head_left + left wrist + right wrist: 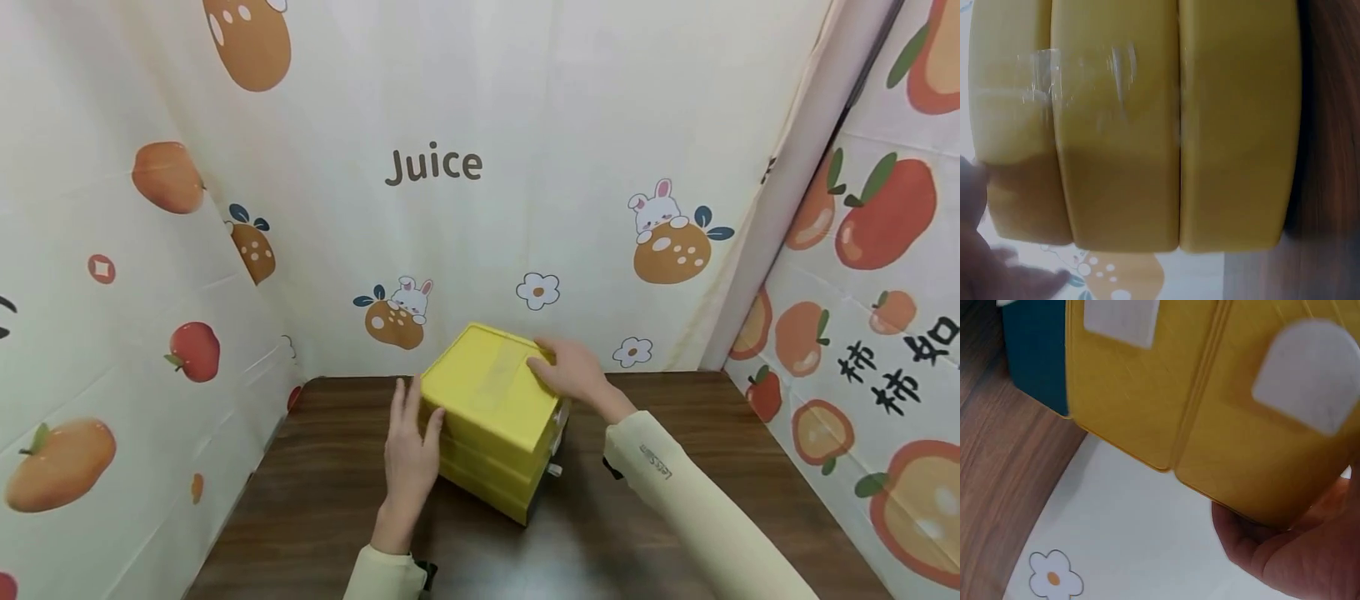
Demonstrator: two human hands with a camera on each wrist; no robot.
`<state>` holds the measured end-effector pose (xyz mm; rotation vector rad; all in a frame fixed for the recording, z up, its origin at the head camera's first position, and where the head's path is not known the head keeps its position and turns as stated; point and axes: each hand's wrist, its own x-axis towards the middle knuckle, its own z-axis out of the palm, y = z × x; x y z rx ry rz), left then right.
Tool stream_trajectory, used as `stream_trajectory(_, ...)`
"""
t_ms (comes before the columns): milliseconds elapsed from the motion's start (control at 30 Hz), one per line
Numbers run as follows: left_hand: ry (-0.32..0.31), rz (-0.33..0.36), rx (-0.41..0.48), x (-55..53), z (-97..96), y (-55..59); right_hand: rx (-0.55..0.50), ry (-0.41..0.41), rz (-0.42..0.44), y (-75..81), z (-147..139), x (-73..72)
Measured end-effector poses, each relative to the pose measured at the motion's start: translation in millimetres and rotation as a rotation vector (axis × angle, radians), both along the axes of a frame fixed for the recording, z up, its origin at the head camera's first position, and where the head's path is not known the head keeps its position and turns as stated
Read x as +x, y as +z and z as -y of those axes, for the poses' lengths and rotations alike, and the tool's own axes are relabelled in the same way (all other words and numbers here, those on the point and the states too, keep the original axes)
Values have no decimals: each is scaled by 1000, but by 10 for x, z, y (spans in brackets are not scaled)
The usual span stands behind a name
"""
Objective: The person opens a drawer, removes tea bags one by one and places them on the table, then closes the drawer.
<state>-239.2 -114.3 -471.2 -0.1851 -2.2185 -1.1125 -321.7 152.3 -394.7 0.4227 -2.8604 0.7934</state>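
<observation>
A yellow drawer box (487, 392) stands on the table, turned at an angle, its front facing right. In the right wrist view, white rounded pulls (1310, 375) stick out from its yellow fronts, and the lowest front (1038, 359) is dark teal. Clear tape (1041, 78) crosses its side in the left wrist view. My left hand (411, 454) is at the box's left corner, fingers straight and thumb spread along the side. At the far right top edge, my right hand (577, 375) grips the box, thumb on top and fingers over the edge.
The brown wooden table (315, 492) runs back to a printed curtain (480, 233) close behind the box. Fruit-patterned sheets hang on the left (135, 333) and right (847, 333) sides.
</observation>
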Motion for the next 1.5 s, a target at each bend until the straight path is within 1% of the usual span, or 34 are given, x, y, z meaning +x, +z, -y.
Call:
stream_trajectory(67,54,39,98,-5,-2,-8,8,14,3,-6,-6,51)
stream_trajectory(133,79,60,186,-12,-8,-23,3,22,34,-11,-5,107)
stream_trajectory(167,85,67,213,-14,-13,-27,6,25,48,-13,-3,131)
stream_trajectory(233,87,74,232,-30,-28,-29,18,29,73,-8,3,173)
stream_trajectory(300,85,73,219,-56,-47,-16,38,30,96,11,13,201)
stream_trajectory(367,71,103,203,-79,-73,14,75,46,92,38,21,221)
stream_trajectory(433,31,159,206,-100,-101,50,104,63,105,67,29,241)
stream_trajectory(500,-18,241,221,-118,-122,90,118,79,128,96,35,270)
stream_trajectory(567,-70,328,236,-122,-122,131,114,92,175,107,46,314)
stream_trajectory(667,-131,405,241,-134,-83,186,80,115,260,116,41,383)
stream_trajectory(700,-168,430,253,-137,-64,205,66,124,291,119,35,405)
stream_trajectory(800,-317,494,321,-166,3,256,11,154,354,134,3,470)
stream_trajectory(900,-473,568,400,-225,61,289,-39,158,381,141,-11,539)
stream_trajectory(933,-508,587,422,-249,77,295,-55,150,384,139,-8,562)
stream_trajectory(1000,-554,618,450,-299,106,303,-90,126,384,118,8,608)
stream_trajectory(1133,-611,678,508,-400,162,304,-188,79,406,58,69,686)
stream_trajectory(1233,-651,710,546,-465,194,318,-243,40,411,12,114,716)
stream_trajectory(1333,-682,743,573,-538,220,336,-212,-9,361,-7,152,708)
stream_trajectory(1433,-697,764,571,-610,228,339,-161,-48,317,-14,176,682)
stream_trajectory(1500,-701,778,568,-646,218,336,-144,-62,304,-22,184,661)
